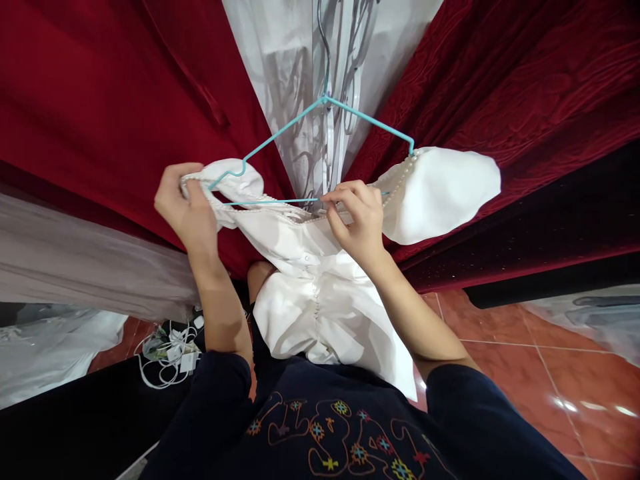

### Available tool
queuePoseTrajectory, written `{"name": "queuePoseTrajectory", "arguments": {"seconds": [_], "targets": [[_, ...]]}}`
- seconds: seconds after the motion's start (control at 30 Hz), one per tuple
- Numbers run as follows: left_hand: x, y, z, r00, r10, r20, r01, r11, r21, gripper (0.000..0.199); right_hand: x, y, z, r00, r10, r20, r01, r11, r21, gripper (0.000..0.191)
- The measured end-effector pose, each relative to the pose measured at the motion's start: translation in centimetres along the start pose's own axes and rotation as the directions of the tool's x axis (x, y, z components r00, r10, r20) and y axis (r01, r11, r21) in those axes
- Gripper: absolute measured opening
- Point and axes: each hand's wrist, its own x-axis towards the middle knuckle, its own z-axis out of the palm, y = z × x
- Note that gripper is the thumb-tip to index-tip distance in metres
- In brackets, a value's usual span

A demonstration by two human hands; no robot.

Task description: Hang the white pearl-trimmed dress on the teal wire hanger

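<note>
Bright highlights are thrown across the lower-right floor tiles [560, 373]; the frame's edges are stretched by wide-angle distortion.

Carrying a loose tangle of white cables [159, 383] and a boxy white plug [189, 362] on the flat black counter [85, 427] at lower left, and showing glossy red tiles with pale joints across the floor [505, 357], catching bright reflections at right.

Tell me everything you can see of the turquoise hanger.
The hanger is thin and turquoise, perhaps coated wire, with sloping arms, a bend at each shoulder, a slim lower bar and a grey hook rising out of view. Its ends reach into the white garment, by the beaded edges. The right hand pinches the bar.
</note>
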Motion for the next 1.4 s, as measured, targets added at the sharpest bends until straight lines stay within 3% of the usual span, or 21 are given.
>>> {"name": "queuePoseTrajectory", "arguments": {"seconds": [0.1, 0.17, 0.3, 0.37, 0.47, 0.57, 0.67, 0.73, 0.8, 0.83, 1.0, 1.07, 1.23, 1.4], "targets": [[-1.6, -3.0, -1.0, 0.990, -0.087, -0.110, 0.091, 0.996, 0.028, 0.018, -0.2, 0.0, 0.1, 0.999, 0.023, 0.023, -0.024, 0.998, 0.062, 0.015], [-4.3, -3.5, -1.3, 0.986, -0.163, -0.045, 0.164, 0.986, 0.037, 0.011, -0.2, 0.0, 0.3, 0.999, 0.030, 0.022, -0.032, 0.995, 0.093, 0.015], [-10.4, -0.5, -0.8, 0.955, -0.197, 0.220, 0.202, 0.979, 0.003, 0.021, 0.0, 0.1, 1.3, 0.999, 0.034, -0.005, -0.033, 0.996, 0.079, 0.015], [-11.8, 2.2, 0.0, 0.924, -0.086, 0.372, 0.108, 0.993, -0.038, 0.025, 0.2, 0.2, 1.6, 1.000, 0.024, -0.015, -0.023, 0.996, 0.090, 0.014], [-11.2, 5.6, 1.4, 0.927, 0.154, 0.342, -0.144, 0.988, -0.053, 0.025, 0.2, 0.1, 1.6, 0.999, 0.005, -0.039, 0.000, 0.994, 0.108, 0.014], [-9.1, 7.1, 2.8, 0.900, 0.234, 0.369, -0.239, 0.971, -0.033, 0.023, 0.1, -0.1, 0.8, 1.000, -0.006, 0.005, 0.006, 0.996, 0.090, 0.016], [-7.9, 7.2, 3.9, 0.873, 0.217, 0.437, -0.232, 0.972, -0.020, 0.020, 0.0, -0.3, -0.6, 0.999, -0.038, 0.025, 0.035, 0.993, 0.110, 0.019], [-7.8, 6.9, 4.3, 0.878, 0.193, 0.438, -0.225, 0.974, 0.021, 0.019, 0.2, -0.2, -1.9, 0.988, -0.056, -0.141, 0.068, 0.994, 0.087, 0.019], [-8.0, 6.8, 4.4, 0.889, 0.188, 0.418, -0.225, 0.974, 0.039, 0.019, 0.5, 0.4, -3.1, 0.938, -0.062, -0.340, 0.066, 0.998, -0.001, 0.022], [-8.2, 6.7, 4.4, 0.891, 0.192, 0.411, -0.227, 0.973, 0.037, 0.019, 0.7, 1.0, -3.6, 0.922, -0.067, -0.381, 0.053, 0.997, -0.047, 0.025], [-8.7, 7.0, 4.5, 0.900, 0.185, 0.395, -0.218, 0.975, 0.040, 0.018, 2.2, 5.3, -4.8, 0.980, -0.038, -0.196, 0.019, 0.995, -0.098, 0.032], [-8.8, 7.1, 4.6, 0.907, 0.182, 0.379, -0.210, 0.977, 0.033, 0.017, 3.0, 6.3, -5.1, 0.978, 0.017, -0.207, -0.026, 0.999, -0.039, 0.026], [-8.9, 7.5, 4.7, 0.914, 0.177, 0.366, -0.188, 0.982, -0.004, 0.020, 5.7, 6.9, -6.7, 0.927, 0.220, -0.305, -0.172, 0.969, 0.178, 0.025], [-8.8, 7.8, 4.3, 0.912, 0.183, 0.367, -0.176, 0.983, -0.051, 0.022, 6.1, 10.7, -8.6, 0.815, 0.400, -0.418, -0.373, 0.916, 0.149, 0.025]]}}
